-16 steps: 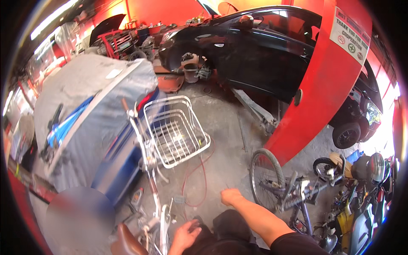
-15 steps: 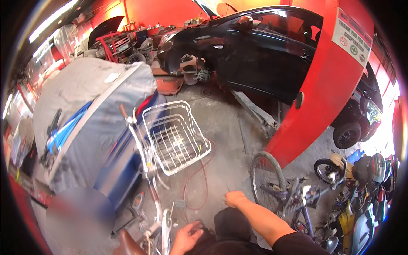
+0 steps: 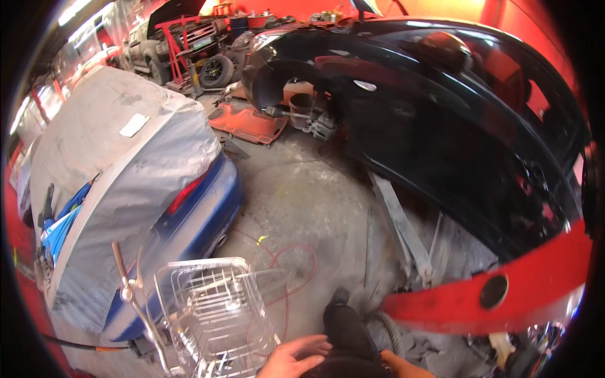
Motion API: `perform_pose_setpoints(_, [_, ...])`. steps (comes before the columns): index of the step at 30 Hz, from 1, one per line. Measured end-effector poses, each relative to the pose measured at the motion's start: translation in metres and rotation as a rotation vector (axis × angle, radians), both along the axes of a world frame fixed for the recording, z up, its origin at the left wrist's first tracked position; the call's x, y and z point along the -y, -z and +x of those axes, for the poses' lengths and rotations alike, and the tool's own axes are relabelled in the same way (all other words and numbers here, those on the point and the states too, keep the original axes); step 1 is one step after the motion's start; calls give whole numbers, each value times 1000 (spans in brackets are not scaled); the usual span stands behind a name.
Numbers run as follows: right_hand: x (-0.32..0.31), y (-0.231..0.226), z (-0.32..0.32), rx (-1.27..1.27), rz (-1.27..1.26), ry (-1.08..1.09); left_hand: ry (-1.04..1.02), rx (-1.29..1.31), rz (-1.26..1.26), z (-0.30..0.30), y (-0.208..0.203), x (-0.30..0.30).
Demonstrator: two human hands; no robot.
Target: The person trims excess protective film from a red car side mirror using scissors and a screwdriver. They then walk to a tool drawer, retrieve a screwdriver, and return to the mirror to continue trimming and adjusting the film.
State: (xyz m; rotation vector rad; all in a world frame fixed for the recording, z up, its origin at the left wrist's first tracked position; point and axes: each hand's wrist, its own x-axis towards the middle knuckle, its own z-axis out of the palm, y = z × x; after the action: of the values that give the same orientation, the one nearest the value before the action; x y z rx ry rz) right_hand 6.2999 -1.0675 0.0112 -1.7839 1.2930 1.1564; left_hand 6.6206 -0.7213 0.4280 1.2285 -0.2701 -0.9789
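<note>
My left hand (image 3: 295, 356) is at the lower edge with nothing in it, its fingers stretched out and slightly apart. It lies beside the white wire basket (image 3: 203, 264) of a bicycle and in front of my dark-clothed leg (image 3: 345, 324); whether it touches the basket I cannot tell. The bicycle's handlebar (image 3: 140, 307) rises left of the basket, with a brown grip (image 3: 118, 257) at its end. Of my right arm (image 3: 403, 366) only a small piece shows at the lower edge, right of my leg, and its fingers are hidden.
A blue car (image 3: 214, 198) under a grey cover (image 3: 120, 170) stands left. On the right is a black car (image 3: 416, 120) with a metal lift arm (image 3: 397, 220) below. A red post (image 3: 454, 299), bicycle tire (image 3: 386, 331), red hose (image 3: 315, 258) and orange creeper (image 3: 252, 125) are around me.
My view has moved forward toward the cars. The basket now sits lower and further left, the red post lower. My right hand, closed in front of me before, has dropped toward the lower edge.
</note>
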Motion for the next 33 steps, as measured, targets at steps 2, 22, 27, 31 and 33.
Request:
perform_pose_setpoints(2, [132,-15,61,117,-118,-549,8,35,-30,51,-7,47])
perform_pose_setpoints(22, [332,-65,834,383,43,-98,-483,281,227,601,30,197])
perform_pose_setpoints(27, [281,-89,919,146,75,-131,-587,314,369,749,-26,175])
perform_pose_setpoints(31, [243,-75,1051,160,122,-170,-577,302,474,885,-22,158])
perform_pose_setpoints(33, [226,-60,1128,184,135,-189,-573,308,469,964,-4,154])
